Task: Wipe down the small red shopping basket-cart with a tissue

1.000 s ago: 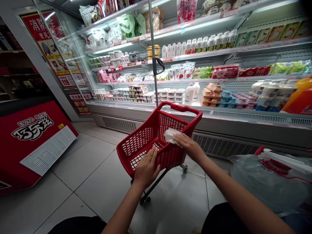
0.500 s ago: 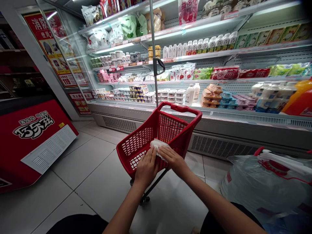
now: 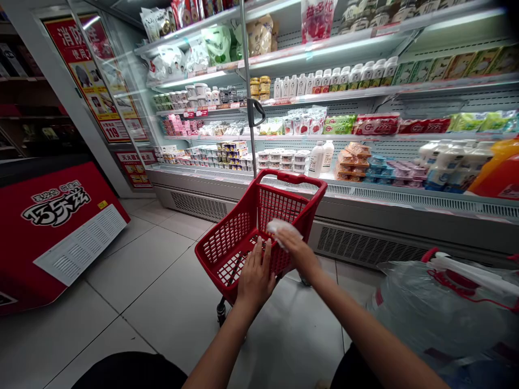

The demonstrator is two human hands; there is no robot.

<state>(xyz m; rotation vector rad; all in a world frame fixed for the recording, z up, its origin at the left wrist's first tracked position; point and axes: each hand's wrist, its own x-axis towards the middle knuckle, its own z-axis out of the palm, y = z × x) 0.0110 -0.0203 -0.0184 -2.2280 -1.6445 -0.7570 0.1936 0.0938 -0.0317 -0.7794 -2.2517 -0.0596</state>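
A red plastic shopping cart (image 3: 227, 237) with lattice walls stands on the tiled floor in front of me. My right hand (image 3: 292, 247) holds a white cloth or tissue (image 3: 279, 226) against the cart's near right side, close to the rim. My left hand (image 3: 256, 273) is at the cart's near edge, its fingers stretched out and pointing into the basket, with nothing held in it. The cart's handle (image 3: 290, 177) is at its far end.
Behind the cart runs an open refrigerated case (image 3: 344, 202) with bottles, cups and bags on shelves. A red freezer (image 3: 81, 221) stands at the left. Large wrapped water bottles (image 3: 438, 308) are at the right. A metal door edge (image 3: 248, 65) rises behind the cart.
My right hand has moved up and away with the white cloth, apart from my left hand. The cart has shifted and turned slightly, and my left hand no longer touches the cloth.
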